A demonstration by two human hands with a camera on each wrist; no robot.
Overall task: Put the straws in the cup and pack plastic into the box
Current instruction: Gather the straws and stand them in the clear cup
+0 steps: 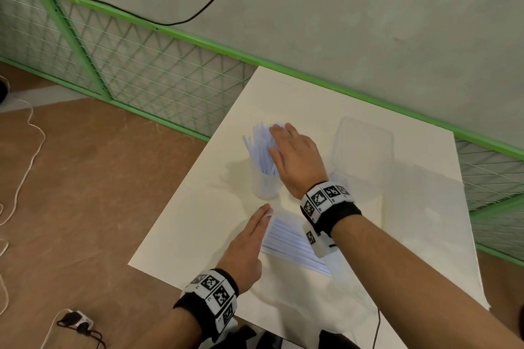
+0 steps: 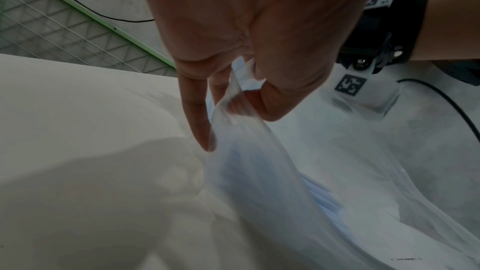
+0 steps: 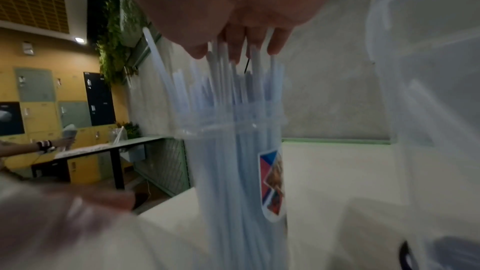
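While left hand (image 2: 254, 52) pinches plastic (image 2: 259, 171), cup (image 3: 241, 171) bears an unreadable sticker (image 3: 272, 184).

Pale matt plastic straws (image 1: 262, 147) stand in my clear, frosted-looking plastic cup (image 1: 265, 185) at centre frame. My left hand (image 1: 246, 246) pinches a thin glossy plastic bag (image 2: 259, 171); the table (image 1: 411, 235), lower right, looks smooth and matt, the box (image 1: 363, 147) translucent plastic.
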